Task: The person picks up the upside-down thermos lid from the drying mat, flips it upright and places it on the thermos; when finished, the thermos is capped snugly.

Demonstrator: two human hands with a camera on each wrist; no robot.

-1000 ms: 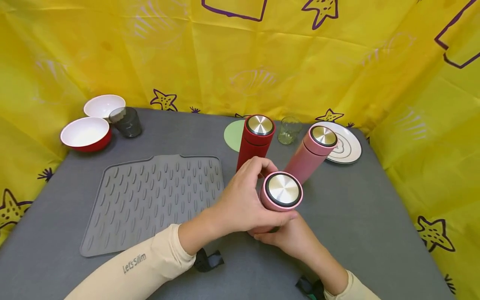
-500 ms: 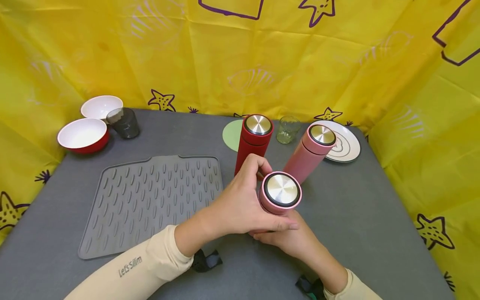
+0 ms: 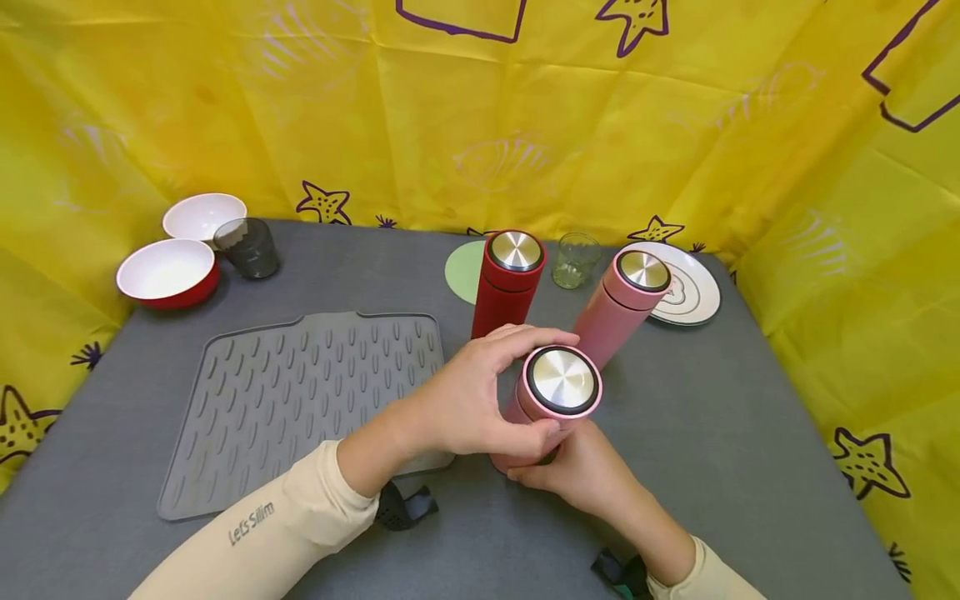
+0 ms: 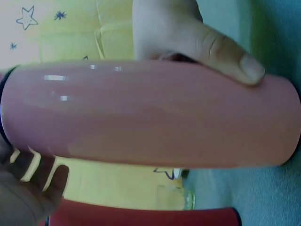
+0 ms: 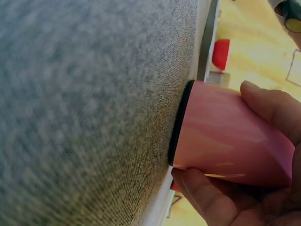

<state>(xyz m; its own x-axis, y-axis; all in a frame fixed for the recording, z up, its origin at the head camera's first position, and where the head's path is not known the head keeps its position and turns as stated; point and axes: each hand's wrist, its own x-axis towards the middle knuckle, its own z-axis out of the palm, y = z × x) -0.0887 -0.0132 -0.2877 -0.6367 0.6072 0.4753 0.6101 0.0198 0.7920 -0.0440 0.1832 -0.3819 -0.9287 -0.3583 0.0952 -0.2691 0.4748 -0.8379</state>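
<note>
A pink thermos [image 3: 517,414] with a silver-topped lid [image 3: 564,380] stands slightly tilted between both hands. My left hand [image 3: 468,400] is around its upper end, index finger behind the lid and thumb across the front. A gap shows between palm and thermos. My right hand [image 3: 585,467] grips the lower body; its thumb [image 4: 230,59] lies along the side in the left wrist view. In the right wrist view the black base [image 5: 181,123] is at the cloth surface. Just behind stand a red thermos [image 3: 506,287] and another pink thermos [image 3: 618,308].
A grey ridged mat [image 3: 315,400] lies on the left. Behind it are two bowls [image 3: 168,275] and a dark cup [image 3: 251,250]. A green disc [image 3: 461,271], a clear glass [image 3: 576,262] and a white plate [image 3: 693,287] sit along the back, before a yellow curtain [image 3: 420,125].
My left hand has turned and shifted left around the lid, its index finger now straighter and its thumb drawn back. The right hand and thermos have stayed nearly in place.
</note>
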